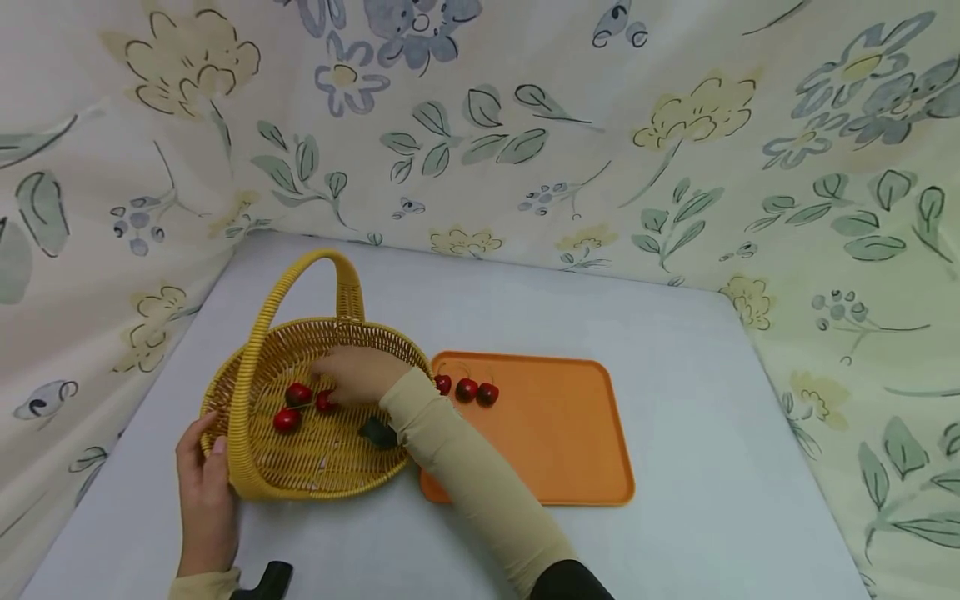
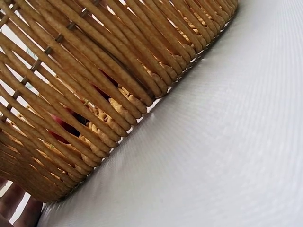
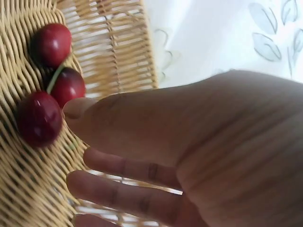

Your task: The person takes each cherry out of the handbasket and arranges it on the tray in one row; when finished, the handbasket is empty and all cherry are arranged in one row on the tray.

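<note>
My left hand (image 1: pixel 206 492) holds the yellow wicker basket (image 1: pixel 330 482) by its left side, fingers at the rim beside the handle. In the left wrist view, the woven wall (image 2: pixel 109 61) fills much of the picture, with fingers (image 2: pixel 23 208) at its lower left. Inside the basket, my right hand (image 1: pixel 362 372) reaches over three red cherries (image 1: pixel 287 419). The right wrist view shows its thumb right at the cherries (image 3: pixel 39 118), while its fingers (image 3: pixel 118 189) are spread loosely and hold nothing. A dark green piece (image 1: pixel 378 433) lies in the basket near the right sleeve.
An orange tray (image 1: pixel 555 442) lies just right of the basket, partly under the right forearm. Three cherries (image 1: pixel 467 389) with stems sit near its upper left corner. The basket's tall handle (image 1: pixel 258 350) arches over its left part. Floral cloth (image 1: pixel 480 125) hangs behind the white table (image 1: pixel 690 417).
</note>
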### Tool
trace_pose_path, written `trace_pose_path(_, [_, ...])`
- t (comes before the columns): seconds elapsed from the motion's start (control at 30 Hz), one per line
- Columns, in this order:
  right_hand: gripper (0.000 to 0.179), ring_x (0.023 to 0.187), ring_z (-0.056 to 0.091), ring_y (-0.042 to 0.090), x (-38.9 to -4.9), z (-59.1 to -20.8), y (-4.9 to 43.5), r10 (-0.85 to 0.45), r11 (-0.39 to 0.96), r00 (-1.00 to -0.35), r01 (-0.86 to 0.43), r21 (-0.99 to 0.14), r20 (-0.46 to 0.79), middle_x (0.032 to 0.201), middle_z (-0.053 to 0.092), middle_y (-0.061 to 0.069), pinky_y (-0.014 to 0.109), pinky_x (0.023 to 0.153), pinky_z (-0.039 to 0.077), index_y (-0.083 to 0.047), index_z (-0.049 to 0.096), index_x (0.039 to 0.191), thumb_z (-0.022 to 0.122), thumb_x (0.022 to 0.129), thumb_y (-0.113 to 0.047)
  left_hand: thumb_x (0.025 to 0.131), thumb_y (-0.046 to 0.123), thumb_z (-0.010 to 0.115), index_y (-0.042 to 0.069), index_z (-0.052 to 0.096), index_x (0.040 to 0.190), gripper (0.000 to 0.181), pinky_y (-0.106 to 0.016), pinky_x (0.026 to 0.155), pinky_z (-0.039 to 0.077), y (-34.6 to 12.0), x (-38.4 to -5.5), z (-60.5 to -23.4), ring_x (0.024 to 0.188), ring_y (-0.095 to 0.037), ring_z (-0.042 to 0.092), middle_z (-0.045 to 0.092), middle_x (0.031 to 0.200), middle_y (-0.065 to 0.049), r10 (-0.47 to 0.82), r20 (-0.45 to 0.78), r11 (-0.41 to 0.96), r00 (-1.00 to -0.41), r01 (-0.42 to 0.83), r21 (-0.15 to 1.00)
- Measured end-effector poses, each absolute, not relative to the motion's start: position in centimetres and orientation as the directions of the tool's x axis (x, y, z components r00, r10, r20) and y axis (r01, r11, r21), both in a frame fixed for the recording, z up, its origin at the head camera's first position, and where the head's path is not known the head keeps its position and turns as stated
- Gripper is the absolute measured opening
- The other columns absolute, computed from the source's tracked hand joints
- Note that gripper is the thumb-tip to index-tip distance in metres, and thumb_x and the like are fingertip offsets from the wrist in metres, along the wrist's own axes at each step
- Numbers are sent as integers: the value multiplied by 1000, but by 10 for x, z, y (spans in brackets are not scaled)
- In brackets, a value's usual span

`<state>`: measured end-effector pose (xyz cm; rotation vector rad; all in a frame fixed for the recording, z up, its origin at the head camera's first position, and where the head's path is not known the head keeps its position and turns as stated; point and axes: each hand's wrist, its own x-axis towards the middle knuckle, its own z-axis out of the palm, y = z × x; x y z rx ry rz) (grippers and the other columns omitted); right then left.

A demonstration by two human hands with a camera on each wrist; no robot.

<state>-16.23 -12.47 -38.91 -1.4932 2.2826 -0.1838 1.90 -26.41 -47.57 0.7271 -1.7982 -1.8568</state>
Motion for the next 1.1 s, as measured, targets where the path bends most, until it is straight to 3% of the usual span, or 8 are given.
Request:
trace_pose_path(0.1, [32,106,51,2,-159,-393,-131,-911,396,-319,-856,-332,-262,116,59,-9,14,86,41,-23,63,123,65,91,-21,104,25,38,24,33,143,40,-10,103,28,-265,19,-477,139,-11,20,19,152,4,-647,-67,-53,-759,-43,998])
trace_pose_path(0.33, [29,100,52,2,-154,-397,-134,-900,408,-327,-866,-291,-287,113,58,-9,14,80,42,-26,66,120,64,91,-18,104,27,38,26,31,144,41,-9,102,30,-265,20,-478,139,-10,19,18,153,5,-645,-90,-55,-759,-72,996])
trace_pose_path(0.7, [24,99,57,3,-151,-408,-135,-900,406,-350,-889,-210,-260,107,64,-11,14,85,43,-27,70,111,64,91,-14,103,24,40,22,33,144,41,-9,94,34,-265,20,-476,137,-13,23,22,150,4,-646,-45,-48,-762,-19,999])
trace_pose_path(1.1, [31,100,57,2,-151,-408,-130,-892,432,-361,-856,-282,-272,107,66,-11,13,85,43,-24,71,109,65,87,-4,104,25,39,24,33,143,40,-8,100,30,-264,21,-477,139,-10,20,21,151,5,-654,-57,-30,-755,-50,998])
